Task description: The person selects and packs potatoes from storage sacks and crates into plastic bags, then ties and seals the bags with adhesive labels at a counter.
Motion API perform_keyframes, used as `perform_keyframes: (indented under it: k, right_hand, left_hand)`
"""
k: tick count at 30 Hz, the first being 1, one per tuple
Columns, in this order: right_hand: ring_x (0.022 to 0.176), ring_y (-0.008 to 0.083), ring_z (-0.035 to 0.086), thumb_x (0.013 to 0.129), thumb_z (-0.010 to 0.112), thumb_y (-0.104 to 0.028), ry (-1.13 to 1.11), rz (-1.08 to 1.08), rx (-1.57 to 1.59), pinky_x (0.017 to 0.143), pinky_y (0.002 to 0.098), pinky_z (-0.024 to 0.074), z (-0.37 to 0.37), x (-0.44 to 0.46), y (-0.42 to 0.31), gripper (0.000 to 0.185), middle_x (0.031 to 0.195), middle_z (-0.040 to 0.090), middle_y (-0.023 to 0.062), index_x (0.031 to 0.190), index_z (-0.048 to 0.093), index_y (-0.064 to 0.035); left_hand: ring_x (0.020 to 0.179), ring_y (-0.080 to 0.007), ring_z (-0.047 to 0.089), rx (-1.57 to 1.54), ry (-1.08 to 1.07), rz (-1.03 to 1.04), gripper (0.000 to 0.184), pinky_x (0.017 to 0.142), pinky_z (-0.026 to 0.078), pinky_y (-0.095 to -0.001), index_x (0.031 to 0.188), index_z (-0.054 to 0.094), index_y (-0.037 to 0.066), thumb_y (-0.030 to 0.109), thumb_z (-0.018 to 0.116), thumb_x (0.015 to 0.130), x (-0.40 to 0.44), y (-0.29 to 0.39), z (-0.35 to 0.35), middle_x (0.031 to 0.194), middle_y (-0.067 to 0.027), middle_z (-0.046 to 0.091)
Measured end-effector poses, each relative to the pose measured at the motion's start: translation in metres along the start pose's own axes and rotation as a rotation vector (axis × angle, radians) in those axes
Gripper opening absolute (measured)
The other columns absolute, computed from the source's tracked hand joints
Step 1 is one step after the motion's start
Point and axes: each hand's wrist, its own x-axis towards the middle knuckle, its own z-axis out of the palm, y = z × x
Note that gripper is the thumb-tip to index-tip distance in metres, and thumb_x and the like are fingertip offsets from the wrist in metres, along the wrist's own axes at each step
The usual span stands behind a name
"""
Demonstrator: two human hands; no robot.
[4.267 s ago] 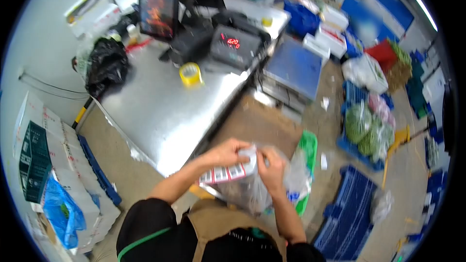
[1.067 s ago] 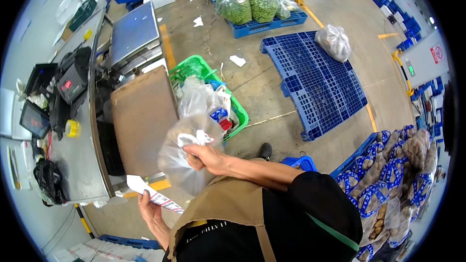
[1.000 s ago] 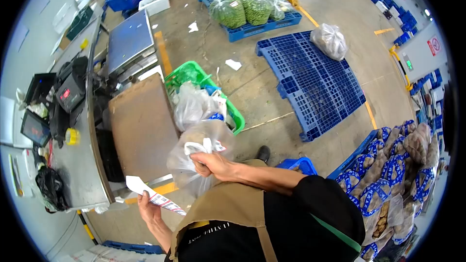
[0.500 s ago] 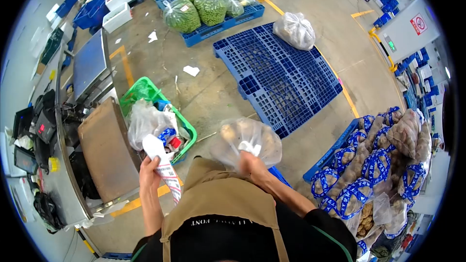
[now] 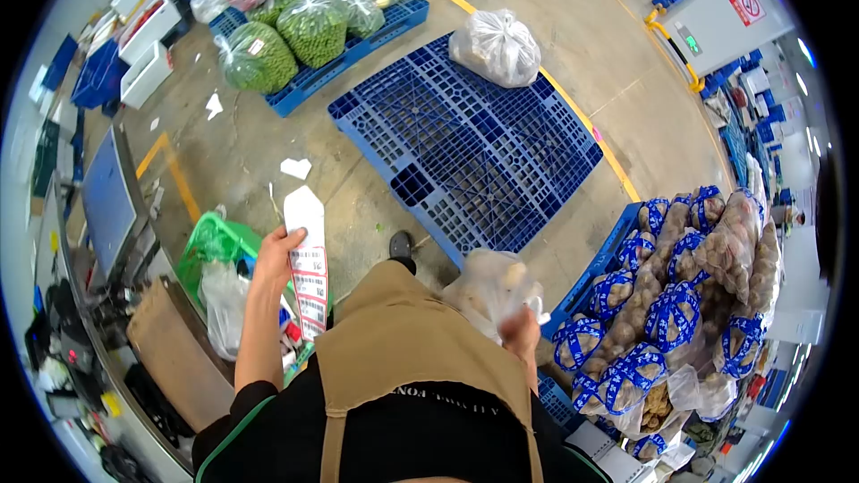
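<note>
Clear bag (image 5: 492, 284) in right hand (image 5: 522, 331).

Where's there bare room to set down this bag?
Except for the tied bag at its far edge, the blue pallet ahead is bare. The floor between it, your shoe and the green crate is open, bar paper scraps. It's crowded at right, with piled sacks, and on the far pallet, under filled bags.

The floor (image 5: 353, 201) bears blue pallets (image 5: 474, 148), a green basket (image 5: 215, 234) — and white scraps (image 5: 296, 168).

Left hand (image 5: 279, 255) gripping labels (image 5: 309, 282), right holding bag (image 5: 490, 286)
</note>
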Motion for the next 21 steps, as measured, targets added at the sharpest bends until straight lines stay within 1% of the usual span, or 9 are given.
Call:
perform_keyframes:
  k: [3, 5, 8, 11, 13, 14, 17, 18, 21]
  right_hand:
    - [0.038, 0.0123, 0.019, 0.092, 0.045, -0.025, 0.107, -0.081, 0.190, 0.040, 0.0284, 0.0182, 0.019, 0.028, -0.053, 0.044, 0.045, 0.017, -0.0032, 0.053, 0.028, -0.0168]
    - [0.039, 0.0115, 0.018, 0.093, 0.044, -0.025, 0.145, -0.132, 0.225, 0.040, 0.0283, 0.0182, 0.039, 0.030, -0.094, 0.046, 0.045, 0.017, -0.0033, 0.052, 0.026, -0.0165]
    - [0.039, 0.0128, 0.018, 0.094, 0.042, -0.029, 0.075, -0.147, 0.264, 0.041, 0.0290, 0.0176, 0.067, 0.056, -0.134, 0.050, 0.044, 0.016, -0.0024, 0.050, 0.024, -0.0156]
    - [0.038, 0.0140, 0.019, 0.095, 0.041, -0.030, 0.085, -0.148, 0.242, 0.041, 0.0296, 0.0179, 0.108, 0.096, -0.173, 0.051, 0.043, 0.016, -0.0017, 0.049, 0.024, -0.0155]
    - [0.038, 0.0144, 0.019, 0.094, 0.041, -0.031, 0.098, -0.176, 0.201, 0.041, 0.0301, 0.0181, 0.123, 0.140, -0.194, 0.052, 0.043, 0.016, -0.0017, 0.048, 0.024, -0.0156]
    - [0.038, 0.0151, 0.020, 0.093, 0.042, -0.032, 0.019, -0.267, 0.016, 0.040, 0.0311, 0.0199, 0.112, 0.177, -0.191, 0.051, 0.043, 0.017, -0.0014, 0.048, 0.024, -0.0160]
    - [0.036, 0.0161, 0.022, 0.090, 0.043, -0.029, 0.170, -0.115, 0.071, 0.038, 0.0327, 0.0243, 0.164, 0.234, -0.223, 0.047, 0.043, 0.017, -0.0006, 0.049, 0.023, -0.0171]
    - [0.035, 0.0162, 0.022, 0.090, 0.043, -0.029, 0.077, -0.110, 0.006, 0.038, 0.0328, 0.0241, 0.134, 0.290, -0.209, 0.046, 0.043, 0.018, -0.0007, 0.050, 0.023, -0.0173]
    - [0.036, 0.0156, 0.021, 0.090, 0.042, -0.028, 0.144, -0.008, -0.144, 0.037, 0.0324, 0.0224, 0.136, 0.386, -0.223, 0.042, 0.045, 0.018, -0.0015, 0.054, 0.025, -0.0169]
  left_hand:
    - [0.078, -0.0203, 0.065, 0.103, -0.105, -0.001, 0.028, 0.070, 0.055, -0.0351, 0.107, 0.057, -0.007, 0.005, 0.064, 0.082, 0.060, 0.067, 0.069, 0.089, -0.0119, 0.065]
    - [0.077, -0.0198, 0.065, 0.186, -0.189, -0.015, 0.027, 0.069, 0.055, -0.0349, 0.106, 0.058, -0.006, 0.006, 0.065, 0.082, 0.095, 0.098, 0.107, 0.089, -0.0117, 0.065]
    - [0.076, -0.0172, 0.064, 0.267, -0.323, -0.007, 0.027, 0.068, 0.054, -0.0325, 0.105, 0.059, -0.005, 0.008, 0.065, 0.082, 0.140, 0.126, 0.164, 0.088, -0.0105, 0.065]
    - [0.076, -0.0161, 0.063, 0.324, -0.362, 0.045, 0.027, 0.068, 0.053, -0.0312, 0.105, 0.059, -0.005, 0.009, 0.065, 0.083, 0.178, 0.130, 0.199, 0.088, -0.0098, 0.065]
    - [0.081, -0.0162, 0.061, 0.369, -0.317, 0.053, 0.032, 0.072, 0.051, -0.0314, 0.107, 0.059, -0.006, 0.013, 0.066, 0.082, 0.193, 0.127, 0.209, 0.094, -0.0103, 0.065]
    - [0.083, -0.0164, 0.061, 0.386, -0.298, 0.028, 0.034, 0.073, 0.050, -0.0322, 0.109, 0.059, -0.006, 0.014, 0.066, 0.082, 0.208, 0.118, 0.206, 0.097, -0.0100, 0.064]
    - [0.081, -0.0186, 0.062, 0.339, -0.105, -0.048, 0.034, 0.072, 0.051, -0.0325, 0.111, 0.057, -0.007, 0.010, 0.064, 0.082, 0.235, 0.091, 0.197, 0.096, -0.0102, 0.064]
    - [0.080, -0.0200, 0.063, 0.342, -0.028, -0.103, 0.035, 0.071, 0.052, -0.0325, 0.113, 0.055, -0.008, 0.008, 0.062, 0.082, 0.239, 0.085, 0.198, 0.096, -0.0107, 0.064]
    - [0.076, -0.0230, 0.064, 0.252, 0.126, -0.188, 0.032, 0.068, 0.054, -0.0365, 0.111, 0.055, -0.009, 0.005, 0.061, 0.082, 0.253, 0.059, 0.203, 0.093, -0.0125, 0.064]
